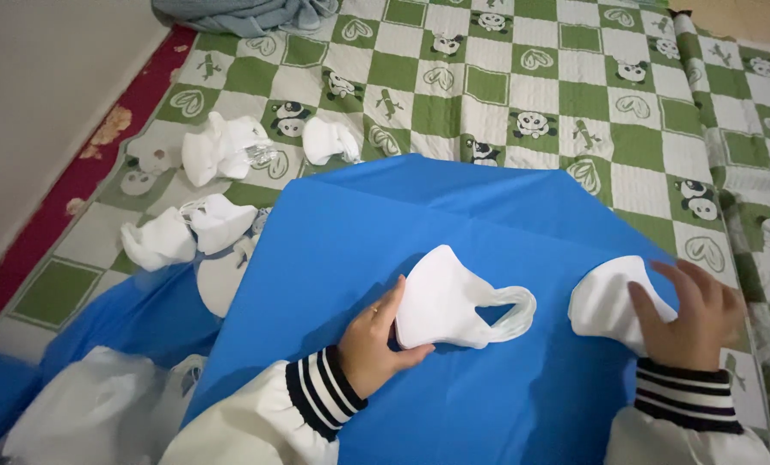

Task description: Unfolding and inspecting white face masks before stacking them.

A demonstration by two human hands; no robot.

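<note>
While loose white masks (197, 202) lie scattered on the panda-print quilt (522, 82) off the blue sheet's (454, 224) left edge, the left hand (374, 340) pinches a folded white mask (447, 301) at the sheet's middle. Bare blue lies between it and the right hand (690, 314), fingers spread flat on another mask (607, 301) near the sheet's right edge.

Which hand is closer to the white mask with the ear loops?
Left. The left hand grips the white mask at its left edge; the right hand lies further right, on another folded mask.
</note>
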